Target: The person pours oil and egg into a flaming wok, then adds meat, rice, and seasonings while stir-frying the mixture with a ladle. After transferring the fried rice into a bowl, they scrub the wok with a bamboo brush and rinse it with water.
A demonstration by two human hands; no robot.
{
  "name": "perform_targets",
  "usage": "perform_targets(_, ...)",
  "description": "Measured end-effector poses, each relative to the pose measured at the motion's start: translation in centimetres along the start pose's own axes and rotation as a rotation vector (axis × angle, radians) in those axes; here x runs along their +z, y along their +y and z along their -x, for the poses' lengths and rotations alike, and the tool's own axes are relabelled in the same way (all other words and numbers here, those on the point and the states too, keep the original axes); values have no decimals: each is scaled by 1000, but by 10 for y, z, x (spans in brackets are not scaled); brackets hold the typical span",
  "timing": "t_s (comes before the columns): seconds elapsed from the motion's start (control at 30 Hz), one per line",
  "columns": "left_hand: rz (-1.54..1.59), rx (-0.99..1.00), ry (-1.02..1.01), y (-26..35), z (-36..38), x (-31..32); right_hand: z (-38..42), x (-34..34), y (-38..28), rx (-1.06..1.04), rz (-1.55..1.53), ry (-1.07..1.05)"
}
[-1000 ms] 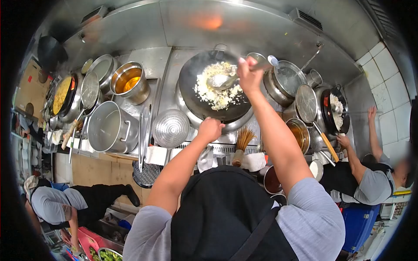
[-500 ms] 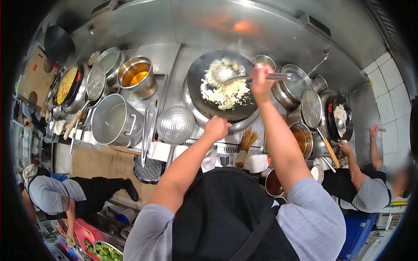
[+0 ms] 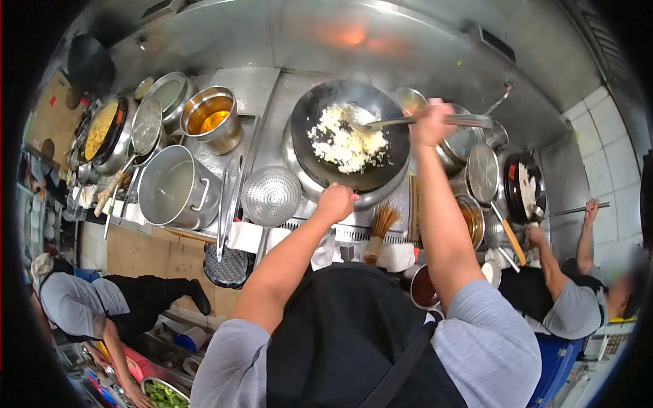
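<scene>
My left hand (image 3: 338, 202) is closed at the near edge of a black wok (image 3: 306, 153), gripping it there; the exact grip is hidden by my fingers. In the wok lies loose, pale fried rice (image 3: 350, 146) with bits of egg-like yellow and a little green. Wrapped round the long metal handle of a ladle (image 3: 391, 123) is my right hand (image 3: 434, 122), above the wok's right rim. The ladle's bowl rests among the rice on the far side. Faint steam rises there.
Left of the wok sit a perforated skimmer (image 3: 271, 196), a deep pot (image 3: 175, 185) and a pot of amber liquid (image 3: 211, 121). A bamboo brush (image 3: 381, 228) stands near the counter edge. One co-worker (image 3: 578, 299) works another wok (image 3: 525, 187) at right; another (image 3: 81, 299) bends at left.
My right hand has moved right with the ladle, and the rice has shifted. My left hand stays at the wok's edge. The left co-worker's arm has come down to the bowl of greens.
</scene>
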State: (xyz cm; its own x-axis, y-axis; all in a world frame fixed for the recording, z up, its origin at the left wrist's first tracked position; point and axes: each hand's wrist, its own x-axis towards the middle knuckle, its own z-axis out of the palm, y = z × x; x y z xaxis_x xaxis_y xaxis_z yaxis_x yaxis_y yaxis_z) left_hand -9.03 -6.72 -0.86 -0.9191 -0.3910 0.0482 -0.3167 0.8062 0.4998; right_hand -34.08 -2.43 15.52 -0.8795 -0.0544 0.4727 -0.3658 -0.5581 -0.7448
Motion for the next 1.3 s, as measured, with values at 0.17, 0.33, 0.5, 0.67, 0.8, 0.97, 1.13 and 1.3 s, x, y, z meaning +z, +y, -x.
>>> perform_targets(0.17, 16, 39, -48, -1, 7, 3, 50, 42, -37, 59, 96, -456)
perform_targets(0.33, 17, 58, 26, -4, 8, 17, 21, 4, -42, 60, 261, -449)
perform_targets(0.5, 94, 62, 21, -11, 1, 21, -55, -42, 0, 54, 152, -17)
perform_targets(0.67, 45, 52, 51, 10, 19, -1, 27, -1, -21, 421, -145, -86)
perform_targets(0.8, 98, 75, 32, 81, 95, -106, -27, 28, -138, 666, -11, -380)
perform_targets(0.97, 174, 49, 75, 54, 62, -55, 5, 61, -77, 436, 453, -235)
perform_targets(1.13, 176, 22, -162, 29, 130, -10, -22, 79, -85, 127, 171, -270)
perform_targets(1.3, 250, 49, -180, 66, 115, -100, 12, 99, -178, 43, 328, -286)
